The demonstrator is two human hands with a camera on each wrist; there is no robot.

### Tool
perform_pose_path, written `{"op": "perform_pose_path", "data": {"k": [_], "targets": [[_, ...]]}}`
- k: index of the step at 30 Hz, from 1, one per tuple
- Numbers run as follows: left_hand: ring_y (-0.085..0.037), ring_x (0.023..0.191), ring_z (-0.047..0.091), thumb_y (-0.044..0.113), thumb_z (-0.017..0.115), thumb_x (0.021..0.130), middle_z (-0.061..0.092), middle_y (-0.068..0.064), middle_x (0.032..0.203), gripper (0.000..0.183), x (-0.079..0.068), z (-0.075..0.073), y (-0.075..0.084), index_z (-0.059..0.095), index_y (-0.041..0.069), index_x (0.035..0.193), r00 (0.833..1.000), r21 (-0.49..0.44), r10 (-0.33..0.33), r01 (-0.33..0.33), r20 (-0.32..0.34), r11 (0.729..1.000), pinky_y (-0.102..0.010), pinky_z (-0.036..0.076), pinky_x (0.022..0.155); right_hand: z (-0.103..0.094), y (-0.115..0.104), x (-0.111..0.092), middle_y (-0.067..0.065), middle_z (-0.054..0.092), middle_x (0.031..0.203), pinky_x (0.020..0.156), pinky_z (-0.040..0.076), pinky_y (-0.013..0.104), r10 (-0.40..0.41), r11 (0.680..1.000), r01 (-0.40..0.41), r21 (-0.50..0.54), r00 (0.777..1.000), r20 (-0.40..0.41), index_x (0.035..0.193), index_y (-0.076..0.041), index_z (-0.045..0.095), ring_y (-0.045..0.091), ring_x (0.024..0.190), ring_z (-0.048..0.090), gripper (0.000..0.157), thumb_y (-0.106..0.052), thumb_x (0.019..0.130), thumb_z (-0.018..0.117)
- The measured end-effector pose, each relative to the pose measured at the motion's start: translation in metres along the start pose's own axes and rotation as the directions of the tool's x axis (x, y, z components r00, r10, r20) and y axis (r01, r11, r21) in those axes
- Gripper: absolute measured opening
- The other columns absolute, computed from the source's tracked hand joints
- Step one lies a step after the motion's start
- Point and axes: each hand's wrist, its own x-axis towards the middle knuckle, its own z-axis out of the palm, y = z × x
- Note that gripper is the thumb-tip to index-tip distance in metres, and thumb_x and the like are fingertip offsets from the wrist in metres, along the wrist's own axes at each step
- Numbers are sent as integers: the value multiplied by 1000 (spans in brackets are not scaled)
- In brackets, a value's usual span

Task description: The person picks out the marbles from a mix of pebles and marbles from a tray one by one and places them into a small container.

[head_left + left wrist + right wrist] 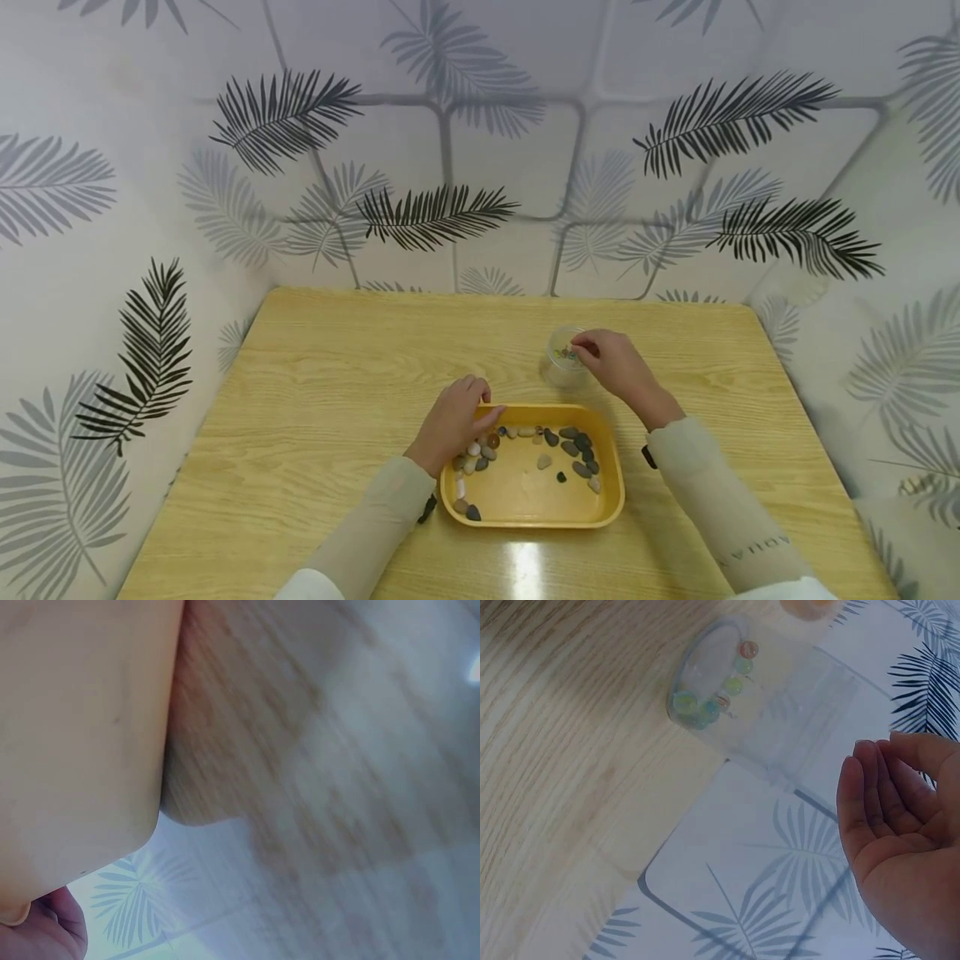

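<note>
A yellow plastic tray (540, 526) stands on the table with stones and a few marbles lying mostly along its sides. My left hand (452, 423) grips its far left corner, thumb over the rim; the left wrist view shows the tray's outer wall and part of this hand (51, 930). Behind the tray is a clear plastic cup (795, 712), with several glass marbles (733, 685) at its bottom. My right hand (617, 363) is at the cup's mouth, fingertips drawn together towards the thumb. I cannot tell whether something small is between them.
Dark grey stones (582, 442) gather at the tray's right side, paler stones (487, 452) at its left. A small dark green piece (561, 477) lies near the middle. The wooden table (337, 358) meets leaf-patterned walls (480, 158) at its back.
</note>
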Motion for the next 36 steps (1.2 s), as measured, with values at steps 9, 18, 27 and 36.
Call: {"op": "perform_pose_path", "data": {"k": [9,18,27,36], "targets": [[-11,66,40,41,59,90,46,5,79,27,1,-1,1,51,15,89,1000,-5,-12,12,14,1000,-26,37,61,-13,-3,-17,9,64,99,76,49,40,9,1000,-10,-5,998,-60,108,-3,65,23,87,60,22,-18,94,56],[-10,66,39,41,60,90,45,7,79,27,1,-2,2,51,15,89,1000,-4,-13,13,8,1000,-26,36,60,-14,-11,-33,5,64,98,75,49,38,16,1000,-15,2,998,-58,108,-7,65,19,84,59,22,-22,94,57],[-10,66,40,41,59,90,45,7,80,27,0,-2,2,51,15,89,1000,-11,-19,19,10,1000,-25,37,61,-4,-17,-46,4,64,94,72,50,36,-22,1000,23,10,997,-77,104,-6,67,18,81,60,18,-18,92,60],[-11,67,41,40,60,90,46,6,80,26,1,-2,4,51,15,89,999,-25,-30,31,20,999,-27,38,61,10,-23,-55,1,65,93,68,51,31,-34,999,36,30,998,-62,101,-8,68,14,79,61,15,-18,92,60]]}}
